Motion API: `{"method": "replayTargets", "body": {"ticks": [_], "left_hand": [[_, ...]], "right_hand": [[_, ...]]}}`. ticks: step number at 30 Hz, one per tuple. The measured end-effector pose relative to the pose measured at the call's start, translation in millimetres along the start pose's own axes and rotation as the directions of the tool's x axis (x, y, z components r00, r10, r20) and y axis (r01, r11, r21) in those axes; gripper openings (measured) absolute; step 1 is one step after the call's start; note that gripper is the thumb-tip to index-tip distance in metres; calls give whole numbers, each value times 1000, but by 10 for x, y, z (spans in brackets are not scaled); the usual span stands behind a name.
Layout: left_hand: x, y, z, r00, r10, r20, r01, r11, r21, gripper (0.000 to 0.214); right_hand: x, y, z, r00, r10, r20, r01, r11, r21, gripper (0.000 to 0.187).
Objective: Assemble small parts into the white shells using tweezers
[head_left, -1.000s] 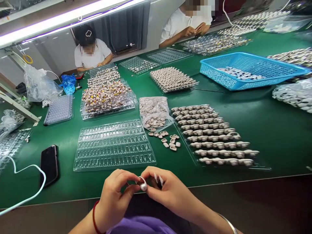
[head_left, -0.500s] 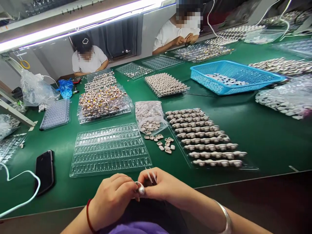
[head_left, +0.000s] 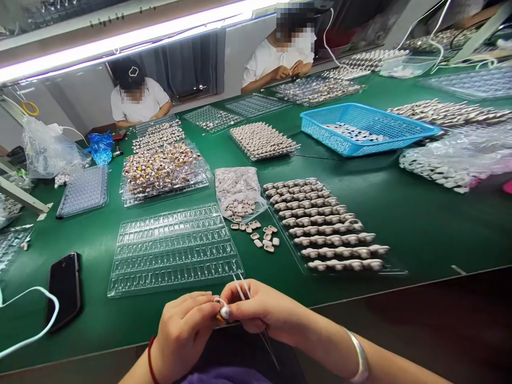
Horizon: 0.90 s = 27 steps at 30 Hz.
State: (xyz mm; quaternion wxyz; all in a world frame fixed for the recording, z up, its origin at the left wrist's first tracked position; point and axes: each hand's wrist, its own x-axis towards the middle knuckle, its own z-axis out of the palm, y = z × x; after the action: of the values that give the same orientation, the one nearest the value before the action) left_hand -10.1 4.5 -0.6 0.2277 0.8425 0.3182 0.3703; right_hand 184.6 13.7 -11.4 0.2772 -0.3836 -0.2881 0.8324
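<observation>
A small pale ring-shaped piece point(head_left: 224, 311), with a whitish rounded part and a bit of yellow below it, is pinched between my two hands at the table's front edge. My left hand point(head_left: 186, 322) is closed on its left side, fingertips partly hidden. My right hand point(head_left: 262, 306) grips the piece's right side with thumb and finger. Metal tweezers point(head_left: 271, 352) are also tucked in that hand, tips pointing up and away. Just beyond lies a clear plastic tray point(head_left: 176, 250) with rows of narrow slots.
Small beige pieces point(head_left: 268, 239) lie loose before an open plastic bag point(head_left: 238, 186). Rows of ring-like parts fill a tray point(head_left: 332, 229) at right. A blue basket point(head_left: 372, 114) stands behind, a phone point(head_left: 64, 290) lies left. Two co-workers point(head_left: 138, 101) sit across the green table.
The whole view has shifted slightly, so table things appear farther left. My right hand has turned a little, and more of the tweezers shows. Both hands still hold the ring-shaped piece.
</observation>
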Motion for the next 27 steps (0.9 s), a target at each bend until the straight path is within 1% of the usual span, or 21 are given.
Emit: {"method": "replayTargets", "body": {"ticks": [1, 3, 6, 8, 10, 13, 15, 18, 21, 27], "left_hand": [[-16, 6, 26, 999, -41, -35, 40, 999, -37, 31], [-50, 11, 69, 988, -138, -71, 129, 985, -119, 31], [-96, 3, 108, 953, -295, -72, 274, 937, -217, 32], [-118, -4, 125, 910, -409, -65, 378, 885, -271, 26], [-131, -2, 139, 856, -516, -44, 472, 813, -341, 19], [-138, 15, 153, 779, -627, 15, 562, 688, -460, 12], [-144, 28, 158, 744, -666, 45, 594, 630, -501, 10], [-157, 33, 163, 718, -694, 44, 619, 609, -495, 8], [-165, 26, 165, 711, -703, 35, 629, 613, -478, 7], [-159, 28, 157, 713, -699, 62, 634, 604, -483, 8]], "right_hand": [[-6, -2, 1, 1000, -5, -8, 5, 1000, -13, 30], [-18, -6, 8, 1000, -17, -25, 16, 999, -46, 31], [-30, -8, 37, 997, -45, -61, 38, 993, -111, 27], [-30, -8, 62, 993, -71, -92, 56, 985, -163, 22], [-25, -7, 83, 988, -100, -115, 74, 974, -213, 18], [-13, -3, 95, 983, -139, -123, 101, 957, -270, 15], [-5, 5, 96, 980, -160, -119, 118, 947, -299, 14], [4, 20, 102, 974, -193, -119, 142, 930, -339, 14], [8, 28, 113, 967, -223, -120, 163, 911, -379, 14], [9, 31, 120, 962, -258, -86, 194, 875, -444, 12]]}}
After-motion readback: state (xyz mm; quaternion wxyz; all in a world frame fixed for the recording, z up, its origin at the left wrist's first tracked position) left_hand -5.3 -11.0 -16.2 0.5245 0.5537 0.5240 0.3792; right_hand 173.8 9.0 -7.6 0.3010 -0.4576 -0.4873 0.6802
